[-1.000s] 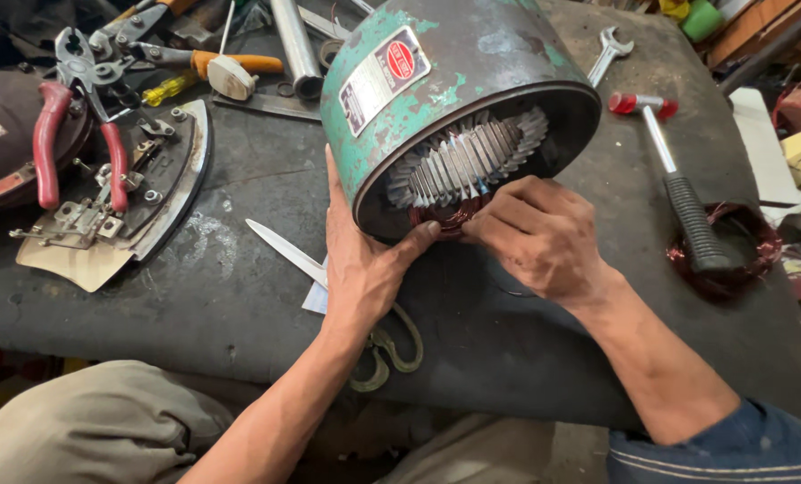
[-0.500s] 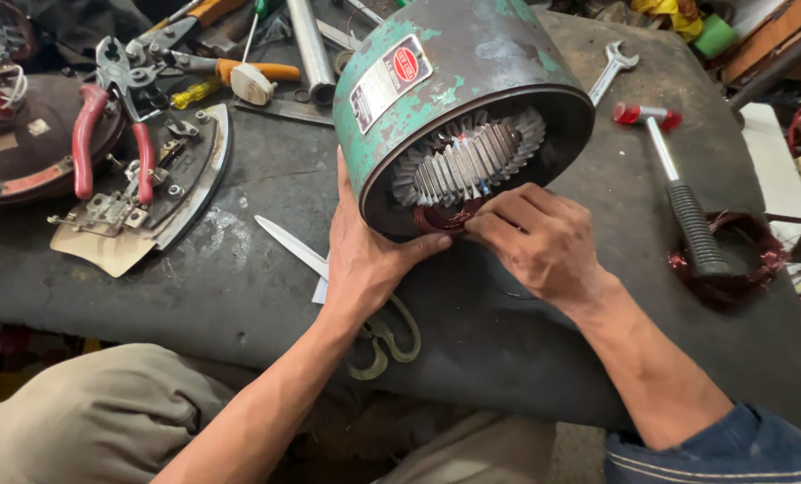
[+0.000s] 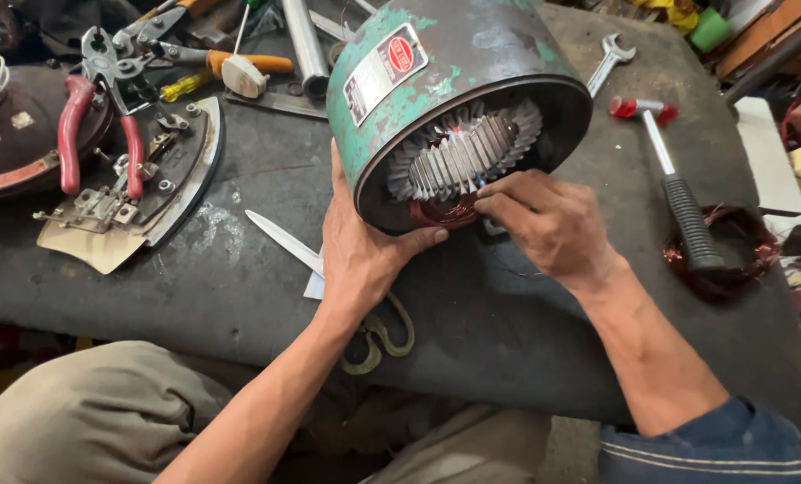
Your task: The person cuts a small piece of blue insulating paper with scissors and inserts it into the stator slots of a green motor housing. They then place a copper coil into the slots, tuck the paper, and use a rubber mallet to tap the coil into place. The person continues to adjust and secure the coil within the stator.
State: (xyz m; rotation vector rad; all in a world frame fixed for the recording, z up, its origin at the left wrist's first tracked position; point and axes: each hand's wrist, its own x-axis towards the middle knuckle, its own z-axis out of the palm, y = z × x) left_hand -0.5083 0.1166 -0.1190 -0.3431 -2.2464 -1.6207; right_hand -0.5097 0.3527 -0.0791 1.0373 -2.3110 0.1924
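Note:
A green, worn motor housing (image 3: 436,81) lies on its side on the dark workbench (image 3: 239,296), open end toward me. Inside it show white paper slot strips (image 3: 467,157) and copper windings (image 3: 441,213). My left hand (image 3: 360,246) grips the lower left rim of the housing, thumb across the bottom edge. My right hand (image 3: 548,224) reaches into the opening, fingertips pinched at the windings and strips near the bottom. What the fingertips pinch is too small to tell.
Scissors (image 3: 329,278) lie under my left wrist. Red-handled pliers (image 3: 95,134) rest on a metal plate at left. A hammer (image 3: 674,179) and a copper wire coil (image 3: 732,260) lie at right, a wrench (image 3: 608,58) behind. Screwdrivers and a metal tube lie at the back.
The view has shifted slightly, so the housing sits more to the right. Both hands stay at the housing opening; my right fingers have worked a little deeper toward the windings.

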